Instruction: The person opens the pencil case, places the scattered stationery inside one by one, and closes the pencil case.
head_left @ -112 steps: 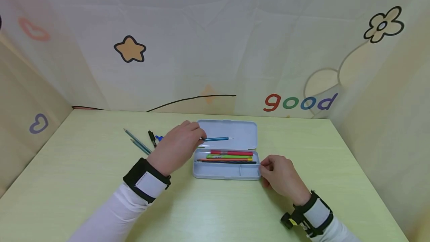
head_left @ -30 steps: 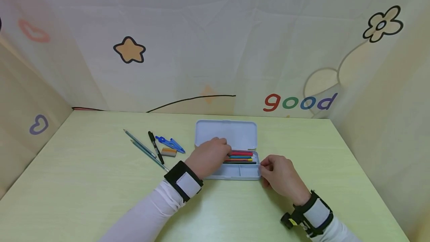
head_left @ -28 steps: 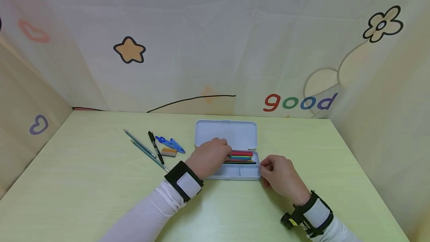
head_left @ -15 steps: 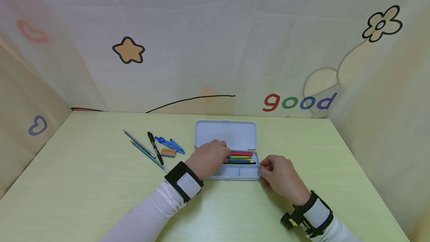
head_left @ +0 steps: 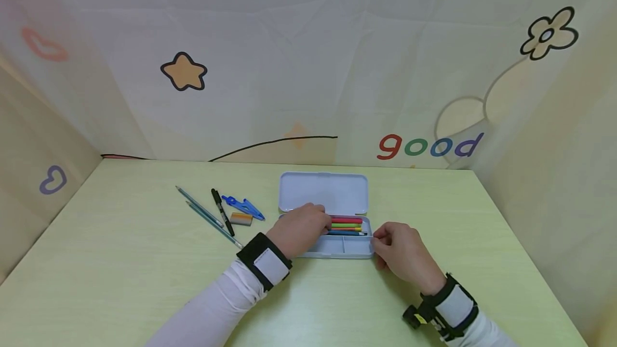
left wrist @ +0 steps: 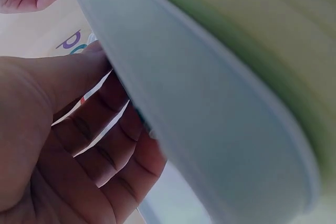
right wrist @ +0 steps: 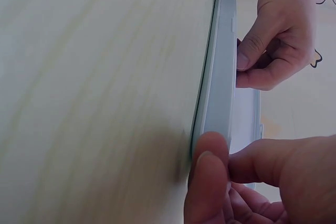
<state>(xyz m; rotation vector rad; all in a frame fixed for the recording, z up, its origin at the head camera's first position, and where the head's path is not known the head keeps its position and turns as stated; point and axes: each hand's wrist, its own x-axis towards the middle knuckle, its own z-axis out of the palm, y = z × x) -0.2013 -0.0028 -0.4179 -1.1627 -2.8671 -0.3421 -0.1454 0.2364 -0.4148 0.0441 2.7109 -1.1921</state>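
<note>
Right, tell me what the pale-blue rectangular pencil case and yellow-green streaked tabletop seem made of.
Pale-blue rectangular pencil case: probably satin plastic, from its even colour and rounded rims.
Yellow-green streaked tabletop: perhaps laminate or wood, given the grain pattern and soft sheen.

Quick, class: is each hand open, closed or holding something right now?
Left hand: at the blue writing tool; grip hidden, cannot tell.
Right hand: closed, pinching the pencil case.

Booth (head_left: 554, 186) w/ tbl (head_left: 106, 261) & cartoon-print bkdrop (head_left: 270, 58)
</note>
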